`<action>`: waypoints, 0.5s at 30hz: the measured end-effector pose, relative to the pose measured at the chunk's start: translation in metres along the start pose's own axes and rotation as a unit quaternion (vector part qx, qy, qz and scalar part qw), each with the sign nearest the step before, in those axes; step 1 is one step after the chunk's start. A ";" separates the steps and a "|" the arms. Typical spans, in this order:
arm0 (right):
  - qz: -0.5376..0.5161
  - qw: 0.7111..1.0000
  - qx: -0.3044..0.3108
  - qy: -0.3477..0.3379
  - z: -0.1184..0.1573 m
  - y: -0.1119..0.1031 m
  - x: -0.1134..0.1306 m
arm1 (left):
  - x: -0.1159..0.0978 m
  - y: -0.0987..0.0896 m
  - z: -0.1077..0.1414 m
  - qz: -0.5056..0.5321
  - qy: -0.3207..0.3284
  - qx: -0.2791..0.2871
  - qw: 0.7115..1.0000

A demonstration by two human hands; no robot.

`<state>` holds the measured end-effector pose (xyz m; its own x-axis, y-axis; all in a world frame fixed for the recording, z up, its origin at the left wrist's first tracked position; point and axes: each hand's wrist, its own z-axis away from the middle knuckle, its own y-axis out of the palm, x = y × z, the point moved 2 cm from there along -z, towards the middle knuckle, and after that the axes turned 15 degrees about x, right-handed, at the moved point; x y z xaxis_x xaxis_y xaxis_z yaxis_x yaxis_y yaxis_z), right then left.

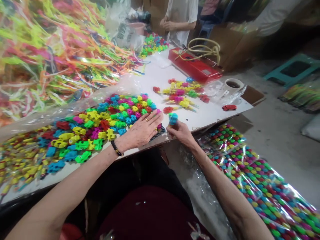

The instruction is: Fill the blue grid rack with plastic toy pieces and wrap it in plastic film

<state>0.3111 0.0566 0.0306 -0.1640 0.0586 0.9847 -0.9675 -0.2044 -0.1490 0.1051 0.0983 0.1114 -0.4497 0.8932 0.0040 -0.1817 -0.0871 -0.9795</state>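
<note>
The person's left hand (pixel 141 130) was spread flat with the fingers close together, and it lay on the near edge of a large heap of small plastic toy cars (pixel 100 125) in many bright colours, which covered the left part of the white desk (pixel 212 115). A black bead bracelet (pixel 117 148) was around the left wrist. The right hand (pixel 181 132) was just beside it and pinched a blue toy car (pixel 173 118) between the thumb and fingers, near the desk edge. Farther away on the desk lay a smaller group of cars on yellow sticks (pixel 180 95), and beyond it stood a red machine (pixel 195 65) with a yellow cord (pixel 205 50). At the right, a cup of dark drink (pixel 233 85) stood near one red car (pixel 229 107). A clear plastic bag of colourful pieces (pixel 250 176) lay on the floor (pixel 280 110) at the near right, and a co-worker (pixel 178 20) in a white shirt was at the far end of the desk.
</note>
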 end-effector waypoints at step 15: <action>0.320 0.937 0.076 -0.122 -0.033 0.006 -0.006 | 0.045 0.039 -0.016 0.135 0.094 -0.086 0.983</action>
<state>0.2996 0.0871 0.0206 -0.6336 -0.3446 0.6927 -0.6453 -0.2585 -0.7188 0.0918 0.1422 0.0705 -0.2880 0.9153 -0.2817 0.0802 -0.2700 -0.9595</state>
